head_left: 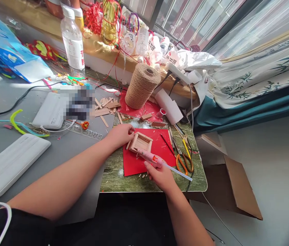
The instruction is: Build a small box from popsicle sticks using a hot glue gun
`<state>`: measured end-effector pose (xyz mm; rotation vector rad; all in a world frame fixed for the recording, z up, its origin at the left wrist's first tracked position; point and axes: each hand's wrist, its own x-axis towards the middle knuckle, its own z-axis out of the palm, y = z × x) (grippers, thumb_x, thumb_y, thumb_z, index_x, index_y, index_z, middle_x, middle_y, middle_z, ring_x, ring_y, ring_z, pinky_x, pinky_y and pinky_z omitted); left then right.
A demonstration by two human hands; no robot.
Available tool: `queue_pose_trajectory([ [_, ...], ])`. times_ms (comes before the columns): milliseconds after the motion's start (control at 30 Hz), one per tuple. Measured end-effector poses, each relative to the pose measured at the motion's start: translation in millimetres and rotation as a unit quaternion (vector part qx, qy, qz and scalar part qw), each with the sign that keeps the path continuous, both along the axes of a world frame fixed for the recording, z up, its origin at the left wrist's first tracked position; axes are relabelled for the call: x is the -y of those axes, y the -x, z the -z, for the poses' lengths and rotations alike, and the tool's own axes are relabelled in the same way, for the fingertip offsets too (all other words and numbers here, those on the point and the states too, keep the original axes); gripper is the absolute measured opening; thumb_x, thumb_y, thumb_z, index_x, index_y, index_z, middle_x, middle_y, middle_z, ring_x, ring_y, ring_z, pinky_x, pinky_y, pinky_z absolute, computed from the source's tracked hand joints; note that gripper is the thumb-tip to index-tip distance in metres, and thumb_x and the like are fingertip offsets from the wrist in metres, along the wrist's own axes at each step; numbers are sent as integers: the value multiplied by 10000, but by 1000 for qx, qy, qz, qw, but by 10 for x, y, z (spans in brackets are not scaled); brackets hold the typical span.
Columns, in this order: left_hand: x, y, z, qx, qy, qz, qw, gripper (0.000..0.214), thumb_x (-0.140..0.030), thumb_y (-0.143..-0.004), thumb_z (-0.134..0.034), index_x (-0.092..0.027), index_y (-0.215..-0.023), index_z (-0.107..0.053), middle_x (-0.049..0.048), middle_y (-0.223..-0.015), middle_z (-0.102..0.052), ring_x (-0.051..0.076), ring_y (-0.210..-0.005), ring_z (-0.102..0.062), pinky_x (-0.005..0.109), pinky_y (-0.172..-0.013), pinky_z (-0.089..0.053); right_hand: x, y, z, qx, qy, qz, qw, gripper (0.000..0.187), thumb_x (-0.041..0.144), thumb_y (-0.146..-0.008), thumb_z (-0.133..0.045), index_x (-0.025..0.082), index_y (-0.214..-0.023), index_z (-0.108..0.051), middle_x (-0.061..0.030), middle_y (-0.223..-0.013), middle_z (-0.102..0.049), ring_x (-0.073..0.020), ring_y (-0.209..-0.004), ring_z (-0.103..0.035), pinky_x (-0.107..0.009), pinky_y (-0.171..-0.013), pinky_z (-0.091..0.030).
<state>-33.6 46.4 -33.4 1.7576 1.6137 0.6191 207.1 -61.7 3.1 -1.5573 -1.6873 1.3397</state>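
A small open box made of craft sticks (142, 141) sits on a red sheet of paper (134, 167). My left hand (122, 135) is closed at the box's upper left corner, with its fingers bent and partly hidden. In my right hand (161, 175) is a pink hot glue gun (148, 156), its nozzle by the box's lower left edge. From the gun's back end sticks out a clear glue stick (179, 172). Right of the box lie scissors with orange-brown handles (184, 164), a dark pencil-like stick (167, 143) and a yellow-handled tool (186, 147).
Behind stand a large twine spool (143, 86) and loose craft sticks (105, 107). A water bottle (73, 44), power banks (13, 164) and a clear ruler (86, 131) are at left. The table's right edge (203, 174) is near; a cardboard box (241, 188) stands beyond it.
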Motion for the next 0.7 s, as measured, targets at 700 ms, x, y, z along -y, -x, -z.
queue_pose_trajectory([
  [700, -2, 13, 34, -19, -12, 8, 1000, 272, -350, -865, -649, -238, -1077, -777, 35, -1015, -819, 249, -932, -741, 313, -709, -498, 26, 47, 42, 53, 31, -2, 998, 374, 510, -944, -648, 165, -1062, -729, 34, -529, -546, -143, -461, -501, -252, -452, -401],
])
